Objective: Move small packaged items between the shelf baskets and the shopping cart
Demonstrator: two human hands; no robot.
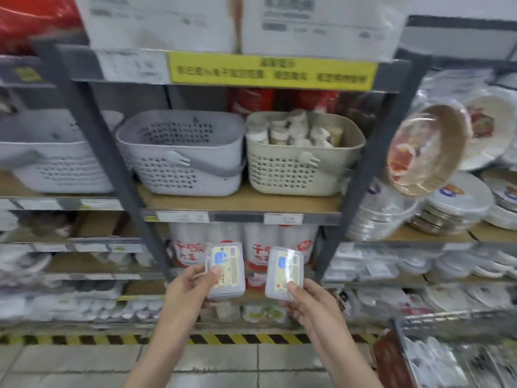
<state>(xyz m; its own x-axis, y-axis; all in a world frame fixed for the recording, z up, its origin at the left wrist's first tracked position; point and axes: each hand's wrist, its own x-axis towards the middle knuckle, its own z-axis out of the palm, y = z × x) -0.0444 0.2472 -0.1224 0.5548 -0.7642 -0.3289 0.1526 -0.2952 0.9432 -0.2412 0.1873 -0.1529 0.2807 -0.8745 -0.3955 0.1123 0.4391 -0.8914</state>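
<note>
Grey basket on shelf, apparently empty, likely destination. Left packet pinched at lower edge by left hand; right packet gripped likewise by right hand, labels outward. Cart lower right.

Yellow sign on grey shelf beam. White cartons on top shelf, red bag at upper left. Red packs behind upper row. Wrapped plate stacks on right shelving; one brown-rimmed plate pack tilted. White cup sleeves with red print below. Yellow-black hazard tape along tiled floor.
</note>
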